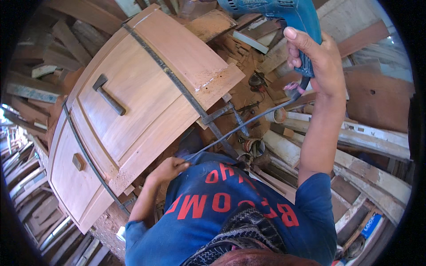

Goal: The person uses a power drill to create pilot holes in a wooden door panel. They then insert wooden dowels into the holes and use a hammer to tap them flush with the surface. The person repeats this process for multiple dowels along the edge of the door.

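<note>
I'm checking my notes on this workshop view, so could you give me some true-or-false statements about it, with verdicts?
1. The right hand grips a teal power tool. True.
2. Two dark bars cross the wooden panel. True.
3. Nothing lies on the panel. False: a hatchet-like tool lies there.
4. The power tool is cordless. False: a grey cable runs from it to the left hand.
5. The shirt is plain green. False: the shirt is blue with red lettering.

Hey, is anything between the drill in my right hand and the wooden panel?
Nothing visible between the drill and the wooden panel, though the drill's front is cut off. A metal clamp bar crosses the panel's face.
</note>
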Tool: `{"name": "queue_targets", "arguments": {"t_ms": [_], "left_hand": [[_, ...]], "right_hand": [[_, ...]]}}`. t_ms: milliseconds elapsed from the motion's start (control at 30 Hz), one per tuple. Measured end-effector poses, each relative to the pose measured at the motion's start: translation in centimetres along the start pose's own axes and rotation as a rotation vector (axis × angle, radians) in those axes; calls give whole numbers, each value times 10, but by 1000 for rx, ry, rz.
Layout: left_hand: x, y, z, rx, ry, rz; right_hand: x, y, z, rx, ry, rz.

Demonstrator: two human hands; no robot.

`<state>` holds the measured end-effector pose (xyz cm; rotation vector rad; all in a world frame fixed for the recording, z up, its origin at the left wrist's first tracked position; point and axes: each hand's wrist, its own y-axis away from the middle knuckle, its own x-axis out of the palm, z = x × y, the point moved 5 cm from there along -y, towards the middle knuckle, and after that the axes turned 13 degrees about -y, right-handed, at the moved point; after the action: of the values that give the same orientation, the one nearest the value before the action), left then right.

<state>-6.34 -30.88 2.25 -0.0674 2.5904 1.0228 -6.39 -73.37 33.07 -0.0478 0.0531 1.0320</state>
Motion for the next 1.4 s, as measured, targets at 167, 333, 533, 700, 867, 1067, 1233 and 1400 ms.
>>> {"name": "queue_targets", "arguments": {"t_ms": [167,333,533,700,867,1067,1233,1400], "left_hand": [[-107,144,-81,-20,102,21],[-209,177,-110,256,114,-519],[-325,76,-67,160,383,-837],[-333,-28,-75,345,-79,-119],[-358,-80,-27,388,-89,-1],[-479,-130,56,210,-172,-46],[-683,-182,129,148,226,-1161],[-751,-240,98,252,338,-1294]], "right_hand": [[62,-40,37,-145,213,84],[136,-142,43,-69,249,187],[245,-315,-19,-113,326,409],[333,-436,-88,-48,342,418],[398,-504,-151,93,424,431],[428,-544,-200,138,470,436],[439,-550,-206,137,414,487],[440,-559,-211,100,457,526]]}}
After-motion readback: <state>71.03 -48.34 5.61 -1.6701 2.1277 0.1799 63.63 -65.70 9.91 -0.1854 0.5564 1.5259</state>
